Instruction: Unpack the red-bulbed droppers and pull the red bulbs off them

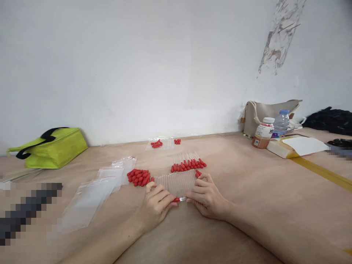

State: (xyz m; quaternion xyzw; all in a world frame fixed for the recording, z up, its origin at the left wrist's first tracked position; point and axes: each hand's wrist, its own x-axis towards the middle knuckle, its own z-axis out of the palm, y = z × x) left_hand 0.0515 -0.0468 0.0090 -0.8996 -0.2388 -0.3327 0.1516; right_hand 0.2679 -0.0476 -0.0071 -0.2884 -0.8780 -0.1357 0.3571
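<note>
Between my hands lies a glass dropper tube [182, 198] with a red rubber bulb [175, 200] at its left end. My left hand [157, 202] pinches the bulb, and the fingers of my right hand [206, 196] close on the tube's other end. Just beyond them is a row of clear glass tubes [176, 182] lying side by side. To the left, a heap of loose red bulbs [139, 177] touches the row's edge. Farther back, several droppers with red bulbs [188, 165] lie lined up, their glass ends pointing toward the wall.
Clear zip bags [90, 198] overlap on the left, with a lime-green bag [56, 148] behind. A clear packet with red bulbs [165, 143] lies by the wall. At right stand a drink bottle [263, 132], a water bottle [281, 123], a beige bag [251, 117] and white paper [305, 145].
</note>
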